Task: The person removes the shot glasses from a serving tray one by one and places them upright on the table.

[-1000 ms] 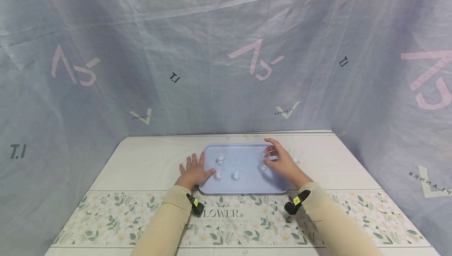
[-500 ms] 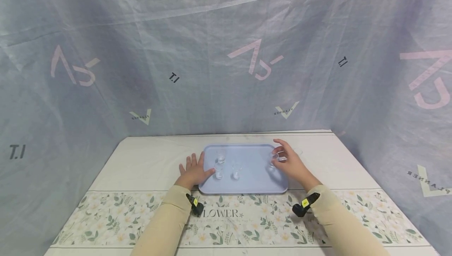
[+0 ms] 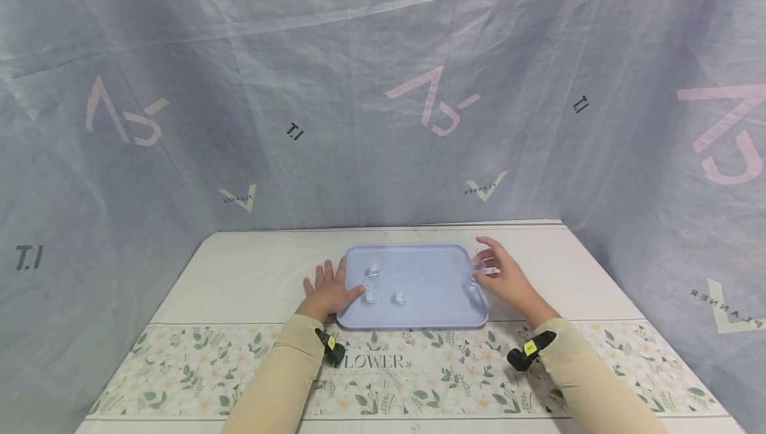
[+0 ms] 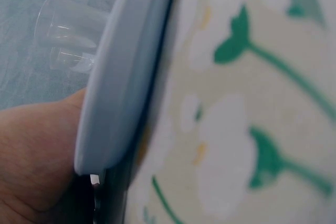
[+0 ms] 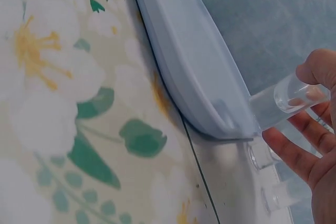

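Now a small clear cup [image 3: 477, 270] is pinched by the right hand [image 3: 505, 279] at centre-right
The blue tray [image 3: 431, 308] is touched by the flat, open-fingered left hand [image 3: 328, 291]

three cups [image 3: 371, 289] on tray [image 3: 431, 308], tray on table [image 3: 251, 274]

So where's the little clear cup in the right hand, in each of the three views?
Head: clear cup at the tray's right edge, gripped by the right hand.
Left wrist: not in it; the cups seen there stand on the tray.
Right wrist: cup at right, between thumb and fingers.
Shared landmark: the blue tray.
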Action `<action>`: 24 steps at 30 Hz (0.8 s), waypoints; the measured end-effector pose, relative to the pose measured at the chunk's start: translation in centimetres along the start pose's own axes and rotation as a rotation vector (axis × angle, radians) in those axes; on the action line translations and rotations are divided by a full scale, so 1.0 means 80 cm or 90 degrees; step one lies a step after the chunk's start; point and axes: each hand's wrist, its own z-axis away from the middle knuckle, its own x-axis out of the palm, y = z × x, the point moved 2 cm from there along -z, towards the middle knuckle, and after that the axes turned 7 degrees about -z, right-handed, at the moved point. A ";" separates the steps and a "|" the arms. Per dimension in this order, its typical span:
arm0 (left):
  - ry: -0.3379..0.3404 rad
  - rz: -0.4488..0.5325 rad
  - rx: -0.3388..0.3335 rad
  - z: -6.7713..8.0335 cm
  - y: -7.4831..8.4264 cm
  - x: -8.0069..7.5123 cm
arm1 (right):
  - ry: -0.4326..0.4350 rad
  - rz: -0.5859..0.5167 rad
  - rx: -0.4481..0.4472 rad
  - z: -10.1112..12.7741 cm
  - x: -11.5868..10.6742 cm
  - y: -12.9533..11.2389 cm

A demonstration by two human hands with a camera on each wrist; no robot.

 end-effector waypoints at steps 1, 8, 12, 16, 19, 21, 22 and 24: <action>0.000 0.000 0.000 0.000 0.000 0.000 | 0.004 0.000 -0.005 0.000 -0.002 0.001; 0.002 0.008 -0.001 0.000 0.001 -0.001 | 0.010 0.025 -0.017 0.003 -0.012 0.002; 0.000 0.005 -0.003 0.001 0.001 -0.001 | 0.011 0.037 -0.004 0.005 -0.016 0.002; -0.006 0.005 -0.005 0.002 0.001 -0.002 | 0.009 0.043 0.013 0.007 -0.020 0.000; -0.006 0.009 -0.003 0.001 0.000 -0.001 | 0.005 0.040 0.019 0.008 -0.022 -0.001; -0.005 0.008 -0.002 -0.001 -0.002 0.001 | 0.003 0.042 0.021 0.008 -0.024 0.000; -0.001 0.010 0.001 -0.002 -0.002 0.001 | 0.004 0.046 0.022 0.008 -0.025 0.000; 0.002 0.010 0.002 -0.003 -0.003 0.002 | 0.005 0.051 0.027 0.009 -0.027 0.001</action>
